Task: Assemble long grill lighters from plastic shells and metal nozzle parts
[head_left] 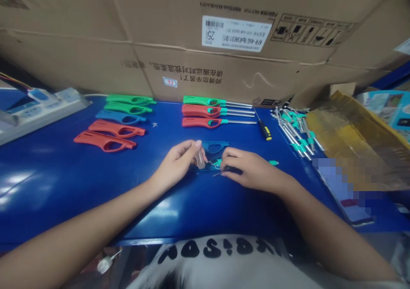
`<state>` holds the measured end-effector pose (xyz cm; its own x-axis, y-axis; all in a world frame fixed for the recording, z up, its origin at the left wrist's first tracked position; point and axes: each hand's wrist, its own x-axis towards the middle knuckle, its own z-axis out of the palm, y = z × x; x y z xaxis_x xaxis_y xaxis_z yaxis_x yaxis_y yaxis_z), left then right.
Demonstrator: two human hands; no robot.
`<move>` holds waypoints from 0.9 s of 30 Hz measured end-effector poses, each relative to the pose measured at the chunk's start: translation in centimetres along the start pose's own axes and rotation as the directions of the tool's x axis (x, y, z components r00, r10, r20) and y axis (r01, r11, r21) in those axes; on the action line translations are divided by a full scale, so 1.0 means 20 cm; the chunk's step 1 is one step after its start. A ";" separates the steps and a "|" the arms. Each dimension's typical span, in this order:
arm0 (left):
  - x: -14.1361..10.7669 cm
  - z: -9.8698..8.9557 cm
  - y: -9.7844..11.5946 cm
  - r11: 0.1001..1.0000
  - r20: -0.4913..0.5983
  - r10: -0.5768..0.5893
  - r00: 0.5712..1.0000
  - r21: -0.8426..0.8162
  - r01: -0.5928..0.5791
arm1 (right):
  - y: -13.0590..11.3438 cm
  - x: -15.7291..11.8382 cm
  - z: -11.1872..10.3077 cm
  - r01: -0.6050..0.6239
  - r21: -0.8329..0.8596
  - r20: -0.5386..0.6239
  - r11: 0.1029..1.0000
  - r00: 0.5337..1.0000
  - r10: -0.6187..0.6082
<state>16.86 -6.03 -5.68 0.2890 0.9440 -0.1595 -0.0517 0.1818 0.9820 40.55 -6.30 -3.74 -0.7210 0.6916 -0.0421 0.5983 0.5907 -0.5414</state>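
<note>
My left hand (184,156) is closed around a small clear plastic tube (200,158), held upright between thumb and fingers. Just right of it, my right hand (246,167) is closed on a thin dark tool with a narrow metal tip (218,174); its exact kind is hidden by the fingers. Beneath both hands lies a blue lighter casing half (216,146), partly covered. A green trigger piece with fine wire (218,163) shows between the hands, close to my right fingertips. Out past my right hand a green end piece (273,163) sticks out.
Red, blue and green lighter casings (109,141) lie at left. Long-nosed lighters (205,110) sit at the back, beside a yellow-black screwdriver (265,131). Metal tubes with green parts (294,131) are piled right, near a yellow bag (358,139). A power strip (41,109) and cardboard (160,24) border the table.
</note>
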 end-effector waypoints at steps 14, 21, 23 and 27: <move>0.00 0.00 0.01 0.987 0.063 -0.003 0.998 0.163 -0.007 | 0.04 0.02 0.02 -0.055 0.219 -0.115 0.974 0.990 0.082; -0.01 0.00 0.01 0.972 0.087 0.002 0.996 0.232 -0.022 | 0.04 0.03 0.05 -0.031 0.155 -0.170 0.987 0.984 0.058; -0.01 0.00 0.02 0.969 0.086 -0.004 0.996 0.248 -0.018 | 0.04 0.04 0.06 -0.031 0.177 -0.183 0.984 0.981 0.064; -0.01 0.00 0.02 0.961 0.088 -0.012 0.996 0.275 -0.013 | 0.03 0.04 0.06 -0.073 0.184 -0.177 0.980 0.978 0.106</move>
<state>16.81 -6.24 -5.23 0.3728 0.9138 -0.1613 0.2095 0.0865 0.9740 39.92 -5.80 -5.07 -0.5803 0.8129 0.0503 0.5743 0.4522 -0.6824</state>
